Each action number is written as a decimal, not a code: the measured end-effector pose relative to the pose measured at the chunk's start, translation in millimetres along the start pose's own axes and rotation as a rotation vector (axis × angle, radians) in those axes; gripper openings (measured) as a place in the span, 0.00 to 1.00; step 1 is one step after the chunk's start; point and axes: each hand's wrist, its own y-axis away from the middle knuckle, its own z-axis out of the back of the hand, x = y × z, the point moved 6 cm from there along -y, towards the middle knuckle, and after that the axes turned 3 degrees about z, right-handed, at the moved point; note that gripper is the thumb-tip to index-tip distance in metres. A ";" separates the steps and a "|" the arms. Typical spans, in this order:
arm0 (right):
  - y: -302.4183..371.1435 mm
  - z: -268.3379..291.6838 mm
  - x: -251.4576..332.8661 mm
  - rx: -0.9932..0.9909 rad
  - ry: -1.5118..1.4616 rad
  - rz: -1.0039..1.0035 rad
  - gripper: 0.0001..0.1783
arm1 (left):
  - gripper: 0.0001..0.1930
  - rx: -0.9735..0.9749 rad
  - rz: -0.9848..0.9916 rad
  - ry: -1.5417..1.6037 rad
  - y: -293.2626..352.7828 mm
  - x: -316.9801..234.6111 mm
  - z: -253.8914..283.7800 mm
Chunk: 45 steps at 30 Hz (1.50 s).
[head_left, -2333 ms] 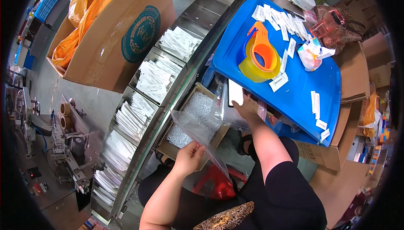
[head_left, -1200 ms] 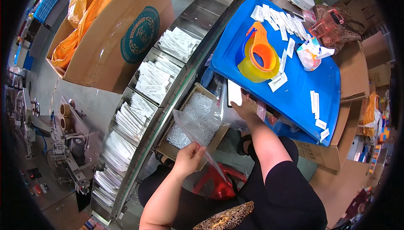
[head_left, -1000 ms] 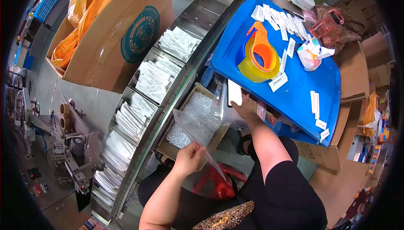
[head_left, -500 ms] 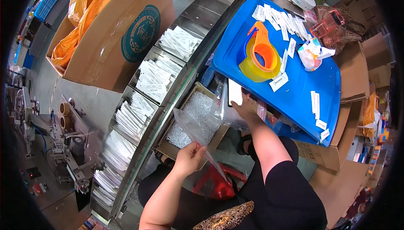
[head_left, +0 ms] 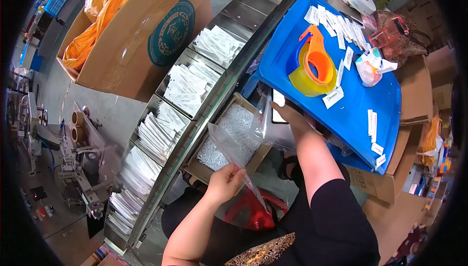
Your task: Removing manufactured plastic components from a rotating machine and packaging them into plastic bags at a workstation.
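My left hand (head_left: 225,183) is closed in a pinch on the edge of a clear plastic zip bag (head_left: 227,144) with a reddish strip along its seal. The bag hangs at a slant over a cardboard box (head_left: 202,169) full of small white pieces (head_left: 239,124), too fine to name. Beside the blue plastic lid, my right hand (head_left: 288,112) reaches across a phone (head_left: 278,99) with a white screen. One digit stretches out over the phone, while the other fingers are mostly hidden. The phone rests on clear plastic bags (head_left: 273,132).
The blue lid (head_left: 373,90) carries a tape roll in an orange dispenser (head_left: 321,66), white labels (head_left: 341,27) and a tissue pack (head_left: 368,68). Left of the box runs a conveyor rail (head_left: 195,132), with metal bins of white strips (head_left: 187,90). A large carton (head_left: 126,47) stands behind. A red stool (head_left: 256,212) is below.
My right hand has slid up and left over the phone, covering more of its screen. My left hand keeps its pinch on the zip bag. The whole view has shifted slightly.
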 end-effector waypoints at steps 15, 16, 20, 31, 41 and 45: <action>3.4 -9.9 -26.3 -0.087 -0.025 -0.054 0.48 | 0.11 0.020 0.032 -0.002 0.6 -13.5 -0.5; 3.1 -20.4 -37.8 -0.012 -0.068 -0.088 0.49 | 0.11 0.030 0.025 -0.002 0.0 -14.6 -2.7; 42.5 -17.0 -1.7 0.033 0.069 -0.223 0.49 | 0.11 -0.005 0.022 -0.025 2.0 -4.8 -0.2; 67.5 -9.2 -7.1 -0.101 0.151 -0.114 0.48 | 0.12 -0.016 -0.007 -0.042 -1.1 1.2 -2.0; 49.6 -15.7 -45.6 -0.132 -0.130 -0.012 0.42 | 0.12 0.007 0.014 -0.033 -1.8 -0.5 -6.7; 50.6 -14.6 -46.9 -0.196 -0.127 -0.029 0.42 | 0.12 0.012 0.019 -0.023 -1.5 -2.2 -7.1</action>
